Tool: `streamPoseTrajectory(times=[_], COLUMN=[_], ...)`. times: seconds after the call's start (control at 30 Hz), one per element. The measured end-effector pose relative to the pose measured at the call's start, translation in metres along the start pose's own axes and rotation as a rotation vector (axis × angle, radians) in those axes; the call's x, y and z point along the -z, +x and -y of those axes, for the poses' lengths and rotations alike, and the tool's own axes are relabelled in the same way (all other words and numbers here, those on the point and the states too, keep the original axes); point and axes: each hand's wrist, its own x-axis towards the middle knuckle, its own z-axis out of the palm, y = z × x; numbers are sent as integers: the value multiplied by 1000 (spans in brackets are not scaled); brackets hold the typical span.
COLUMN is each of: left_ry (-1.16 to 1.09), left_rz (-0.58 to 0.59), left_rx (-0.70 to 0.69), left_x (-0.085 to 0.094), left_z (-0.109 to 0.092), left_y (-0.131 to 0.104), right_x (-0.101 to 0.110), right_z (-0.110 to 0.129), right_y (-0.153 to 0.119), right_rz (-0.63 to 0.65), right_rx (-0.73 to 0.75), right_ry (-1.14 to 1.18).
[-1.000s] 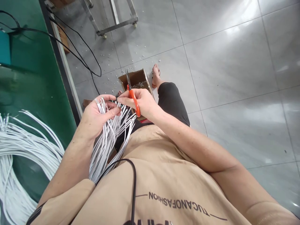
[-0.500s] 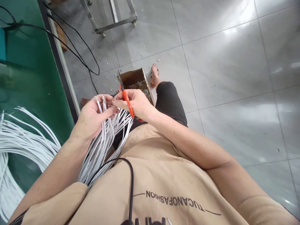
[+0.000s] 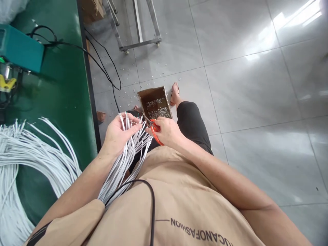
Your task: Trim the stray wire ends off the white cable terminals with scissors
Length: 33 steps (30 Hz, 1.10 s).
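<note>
My left hand (image 3: 119, 135) grips the ends of some white cables (image 3: 128, 155), part of a bundle that hangs down over my lap. Thin wire tips stick out between its thumb and fingers. Red-handled scissors (image 3: 155, 131) are in my right hand (image 3: 169, 131), their dark blades pointing left at the cable ends beside my left fingertips. Whether the blades touch a wire is too small to tell. Below the hands, an open cardboard box (image 3: 167, 99) on the floor holds many small clippings.
A green table (image 3: 64, 85) at the left bears a large coil of white cables (image 3: 38, 157) and a teal device (image 3: 23, 48). Black cords hang over its edge. A wheeled metal stand (image 3: 140, 43) is on the tiled floor, with scattered bits near the box.
The view has shifted, showing more of the table. My right hand has drawn back slightly from my left, and the scissors have turned from pointing up and away to pointing at the cable ends.
</note>
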Motion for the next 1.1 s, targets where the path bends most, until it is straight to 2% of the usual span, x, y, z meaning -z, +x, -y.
streamPoseTrajectory(times=[0.37,0.73,1.0,1.1], left_ry=[14,272,56,33], left_rz=[26,-52,31,36], left_rx=[-43,-138,-52,-40], left_x=[0,2,1,1], left_z=[-1,-3,3,2], left_y=[-3,-8,-7,-7], right_x=[5,10,10,10], right_z=[9,13,13,7], right_y=[-4,-9,-13,-11], right_rz=[-9,-6,-16,-20], right_rx=[70,78,65,53], right_ry=[-182,-295,-286,-164])
